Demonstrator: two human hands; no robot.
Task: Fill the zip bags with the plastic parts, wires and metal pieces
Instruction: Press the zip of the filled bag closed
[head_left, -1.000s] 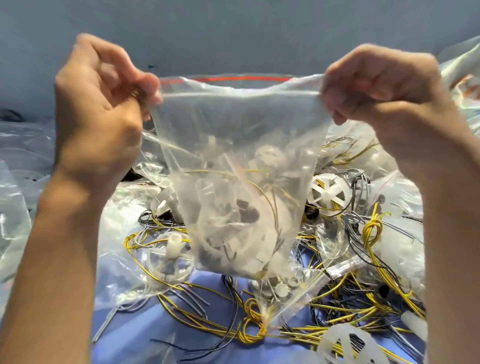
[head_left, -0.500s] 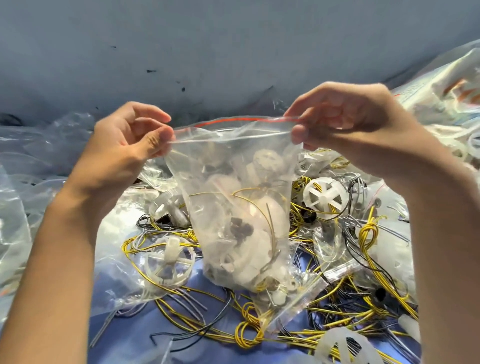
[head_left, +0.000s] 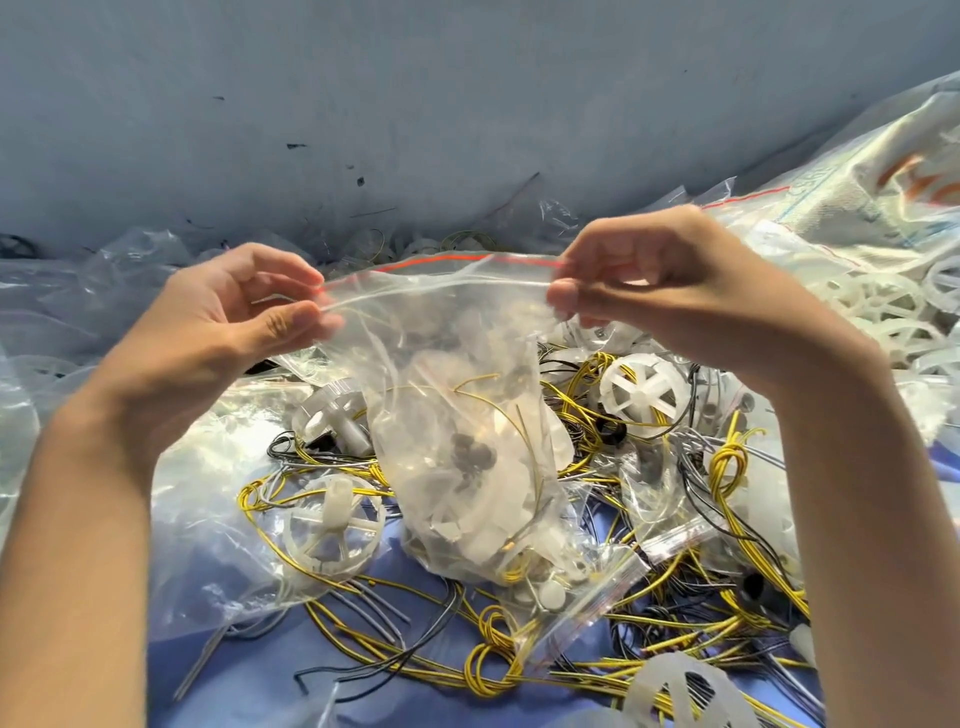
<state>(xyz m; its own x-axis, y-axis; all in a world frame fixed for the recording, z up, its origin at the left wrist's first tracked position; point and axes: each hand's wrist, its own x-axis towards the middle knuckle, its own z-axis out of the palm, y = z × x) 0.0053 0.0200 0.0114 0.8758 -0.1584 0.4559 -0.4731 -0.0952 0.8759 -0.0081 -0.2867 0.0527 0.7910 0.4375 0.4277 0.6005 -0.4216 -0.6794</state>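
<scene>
Setting: small-parts packing bench, probably a workshop or assembly room. Evidence: blue work surface (head_left: 260, 649) heaped with yellow and black wires (head_left: 727, 457), white spoked plastic wheels (head_left: 644, 389), loose clear bags (head_left: 78, 291) at left; bulk sack (head_left: 857, 171) far right; scuffed grey wall (head_left: 415, 104) behind.

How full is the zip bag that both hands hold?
Partly full: white plastic parts, dark pieces and thin wire fill the lower half of the zip bag.

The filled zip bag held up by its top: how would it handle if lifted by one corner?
The zip bag is probably floppy: its thin film wrinkles and sags between the left hand and right hand. Likely bottom-heavy, since the plastic parts bunch low, so it would swing and hang skewed. The glossy film may slip from a light pinch.
</scene>
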